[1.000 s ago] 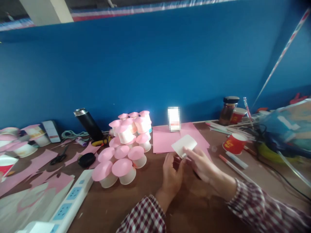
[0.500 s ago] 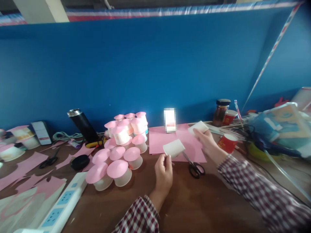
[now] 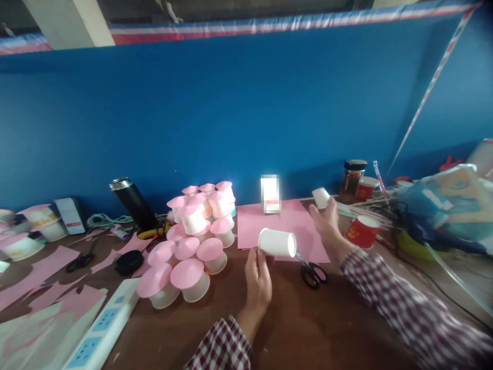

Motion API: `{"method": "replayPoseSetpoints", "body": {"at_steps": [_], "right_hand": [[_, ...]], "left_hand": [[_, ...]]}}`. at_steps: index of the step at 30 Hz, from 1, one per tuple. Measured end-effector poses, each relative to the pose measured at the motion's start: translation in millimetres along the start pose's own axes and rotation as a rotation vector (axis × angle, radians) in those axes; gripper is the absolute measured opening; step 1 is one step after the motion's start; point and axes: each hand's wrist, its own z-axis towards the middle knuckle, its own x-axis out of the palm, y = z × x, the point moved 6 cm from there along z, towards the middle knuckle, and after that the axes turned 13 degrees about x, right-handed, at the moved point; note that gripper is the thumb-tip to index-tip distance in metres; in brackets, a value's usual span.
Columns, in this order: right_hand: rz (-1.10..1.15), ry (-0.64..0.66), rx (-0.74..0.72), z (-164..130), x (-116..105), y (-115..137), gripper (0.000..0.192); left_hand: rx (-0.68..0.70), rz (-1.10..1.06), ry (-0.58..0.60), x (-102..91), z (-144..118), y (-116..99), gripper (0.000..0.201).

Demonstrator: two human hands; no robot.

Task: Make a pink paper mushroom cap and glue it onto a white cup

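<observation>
Left hand pinched a white paper cup sideways for working, while right hand gripped another cup at two o'clock.

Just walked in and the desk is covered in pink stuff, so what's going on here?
A person in a checked shirt holds one white paper cup on its side in the left hand, above the brown table. The right hand holds a second white cup farther back, over the pink paper sheet. Black scissors lie between the hands, and a pile of pink-topped cups sits to the left.
</observation>
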Motion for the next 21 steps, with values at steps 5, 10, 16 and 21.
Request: {"method": "replayPoseSetpoints", "body": {"at_steps": [5,10,16,21], "right_hand": [[0.29,0.719,0.0,-93.4,19.3,5.8,0.047],[0.345,0.902,0.001,-138.6,20.7,6.2,0.037],[0.53,0.824,-0.07,-133.7,32.6,-9.4,0.043],[0.438,0.77,-0.142,-135.2,31.7,-16.8,0.042]], "left_hand": [[-0.018,0.113,-0.098,-8.8,-1.3,5.0,0.031],[-0.093,0.039,-0.119,-11.7,1.5,10.9,0.031],[-0.252,-0.363,0.006,10.7,-4.2,18.5,0.033],[-0.262,-0.399,0.134,20.7,-7.5,15.2,0.034]]}}
